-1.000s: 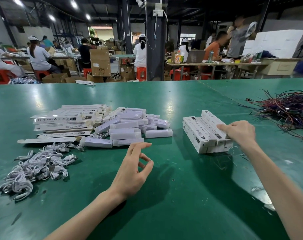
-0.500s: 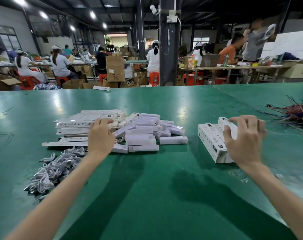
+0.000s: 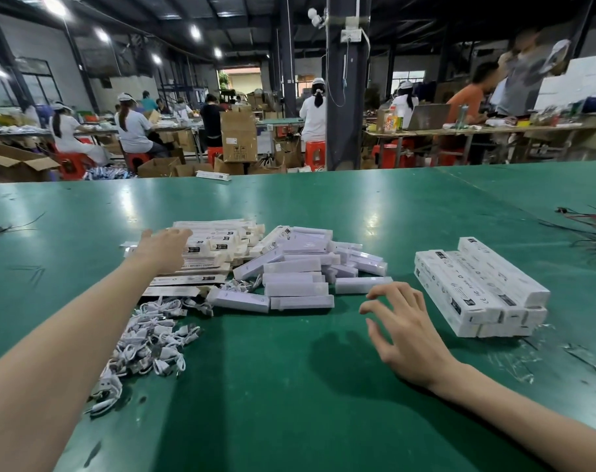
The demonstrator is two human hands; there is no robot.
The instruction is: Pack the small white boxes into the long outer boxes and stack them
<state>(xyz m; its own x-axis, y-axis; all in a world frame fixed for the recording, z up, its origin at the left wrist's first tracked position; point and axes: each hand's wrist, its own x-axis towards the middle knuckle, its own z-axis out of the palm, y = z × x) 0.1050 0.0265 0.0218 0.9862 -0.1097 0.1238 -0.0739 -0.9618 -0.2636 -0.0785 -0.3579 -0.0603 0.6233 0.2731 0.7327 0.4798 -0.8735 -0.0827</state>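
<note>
view: head-worn, single, wide-angle | faces: forward and down over the glossy green flat tabletop (image 3: 289, 386) | range: near edge close below | far: dim workshop hall (image 3: 276, 80) behind

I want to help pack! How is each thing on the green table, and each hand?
left hand: open, reaching out
right hand: open, holding nothing
flat outer boxes: flattened, piled under left hand
small white boxes: loose heap, unpacked
long packed boxes: closed, stacked two layers
white cables: tangled pile

White boxes (image 3: 298, 267), green table (image 3: 289, 386)
</note>
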